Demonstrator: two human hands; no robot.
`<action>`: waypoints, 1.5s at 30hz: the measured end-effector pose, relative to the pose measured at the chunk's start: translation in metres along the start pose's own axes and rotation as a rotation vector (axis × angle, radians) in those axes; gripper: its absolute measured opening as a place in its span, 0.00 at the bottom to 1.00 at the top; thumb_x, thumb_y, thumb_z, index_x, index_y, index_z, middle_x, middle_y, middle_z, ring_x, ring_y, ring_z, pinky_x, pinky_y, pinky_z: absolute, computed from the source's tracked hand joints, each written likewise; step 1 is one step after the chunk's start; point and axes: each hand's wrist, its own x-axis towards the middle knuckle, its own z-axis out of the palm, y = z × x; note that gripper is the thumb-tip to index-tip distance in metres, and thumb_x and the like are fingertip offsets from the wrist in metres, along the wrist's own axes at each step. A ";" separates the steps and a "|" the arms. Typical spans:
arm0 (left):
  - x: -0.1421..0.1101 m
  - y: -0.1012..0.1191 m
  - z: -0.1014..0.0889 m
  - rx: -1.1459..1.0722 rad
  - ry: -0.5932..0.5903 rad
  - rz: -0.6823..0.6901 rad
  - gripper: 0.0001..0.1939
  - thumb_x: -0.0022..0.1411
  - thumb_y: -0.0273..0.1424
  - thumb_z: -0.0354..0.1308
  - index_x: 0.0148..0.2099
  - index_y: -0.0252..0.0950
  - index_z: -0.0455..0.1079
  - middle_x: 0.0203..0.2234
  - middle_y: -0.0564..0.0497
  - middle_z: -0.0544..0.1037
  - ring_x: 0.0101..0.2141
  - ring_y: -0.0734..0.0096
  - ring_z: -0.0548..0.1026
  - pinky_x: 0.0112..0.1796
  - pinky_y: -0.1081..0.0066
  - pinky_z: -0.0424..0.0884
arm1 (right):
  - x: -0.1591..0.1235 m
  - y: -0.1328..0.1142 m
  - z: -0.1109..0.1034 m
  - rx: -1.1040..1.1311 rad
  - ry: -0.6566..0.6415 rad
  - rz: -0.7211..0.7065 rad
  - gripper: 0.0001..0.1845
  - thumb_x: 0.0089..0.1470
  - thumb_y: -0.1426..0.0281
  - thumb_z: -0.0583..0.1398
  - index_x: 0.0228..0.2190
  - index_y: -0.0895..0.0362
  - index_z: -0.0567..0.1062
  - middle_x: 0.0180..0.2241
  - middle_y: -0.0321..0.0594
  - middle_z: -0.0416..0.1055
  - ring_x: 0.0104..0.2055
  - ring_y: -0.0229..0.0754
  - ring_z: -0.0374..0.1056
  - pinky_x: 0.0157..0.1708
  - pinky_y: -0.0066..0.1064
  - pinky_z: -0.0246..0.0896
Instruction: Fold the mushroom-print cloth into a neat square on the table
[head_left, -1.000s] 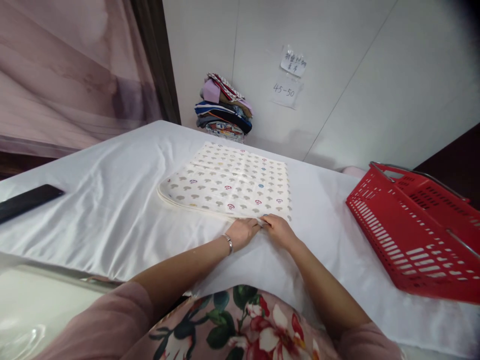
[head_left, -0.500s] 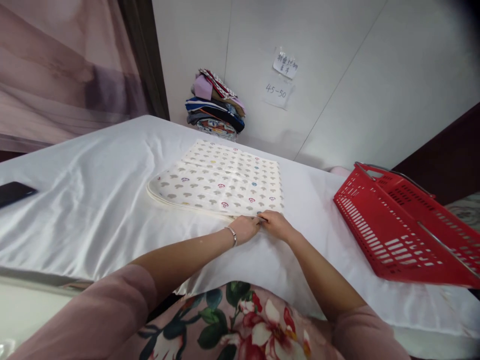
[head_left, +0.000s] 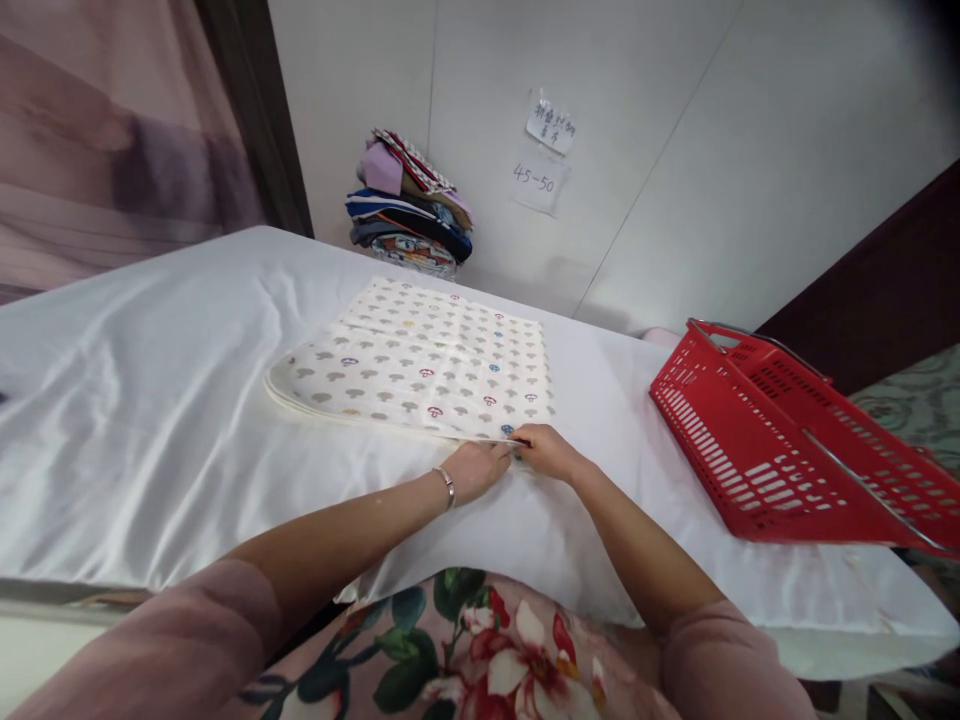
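A cream cloth (head_left: 420, 365) printed with small mushrooms lies folded in layers, with a rounded fold at its left end. At its near right corner, my right hand (head_left: 549, 452) pinches the edge between thumb and fingers. My left hand (head_left: 474, 472), with a silver bracelet at the wrist, is closed at the same near edge, just left of the right hand. Its fingertips are partly hidden against the cloth's edge and the other hand.
A white satin cover (head_left: 187, 420) drapes the table. On the right stands a red plastic basket (head_left: 757, 450) with metal handles. Folded fabrics (head_left: 412, 210) are stacked at the back against the wall, near two paper notes (head_left: 541, 150). A pink curtain (head_left: 112, 120) hangs at left.
The view has shifted, so most things sit further left, and the dark phone at the left has nearly left the picture. Both hands stay at the cloth's near corner, fingers slightly shifted.
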 end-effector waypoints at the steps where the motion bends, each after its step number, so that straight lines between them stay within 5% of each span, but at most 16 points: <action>1: 0.000 0.000 0.001 -0.006 0.010 0.001 0.14 0.66 0.26 0.40 0.42 0.33 0.67 0.38 0.45 0.72 0.35 0.67 0.72 0.31 0.70 0.65 | 0.000 0.000 0.001 0.000 0.003 -0.003 0.14 0.47 0.80 0.54 0.30 0.54 0.76 0.30 0.34 0.71 0.33 0.36 0.65 0.32 0.24 0.55; 10: -0.010 0.004 0.013 -0.106 0.088 -0.045 0.12 0.66 0.29 0.42 0.40 0.35 0.67 0.35 0.48 0.73 0.33 0.70 0.72 0.30 0.71 0.65 | -0.016 -0.010 0.016 -0.189 0.055 -0.087 0.14 0.51 0.80 0.52 0.35 0.55 0.73 0.35 0.39 0.69 0.39 0.39 0.64 0.37 0.27 0.58; 19: -0.042 -0.010 -0.008 -0.114 0.085 -0.189 0.11 0.65 0.27 0.44 0.46 0.36 0.65 0.37 0.50 0.73 0.35 0.70 0.73 0.30 0.72 0.66 | -0.012 -0.016 0.042 -0.456 0.208 -0.155 0.18 0.54 0.79 0.50 0.43 0.56 0.71 0.35 0.44 0.69 0.37 0.43 0.63 0.36 0.32 0.58; 33: -0.075 -0.038 -0.017 0.004 0.006 -0.463 0.14 0.64 0.25 0.41 0.48 0.37 0.64 0.39 0.48 0.72 0.33 0.68 0.72 0.29 0.71 0.67 | 0.015 -0.024 0.066 -0.287 0.369 -0.155 0.16 0.57 0.75 0.48 0.42 0.54 0.71 0.36 0.42 0.70 0.40 0.43 0.65 0.37 0.33 0.62; 45: -0.073 -0.042 -0.017 -0.010 -0.054 -0.448 0.12 0.65 0.26 0.41 0.39 0.34 0.66 0.39 0.46 0.71 0.33 0.68 0.72 0.28 0.71 0.67 | 0.016 -0.025 0.067 -0.327 0.332 -0.181 0.16 0.56 0.75 0.49 0.42 0.55 0.73 0.35 0.43 0.69 0.38 0.43 0.65 0.36 0.32 0.61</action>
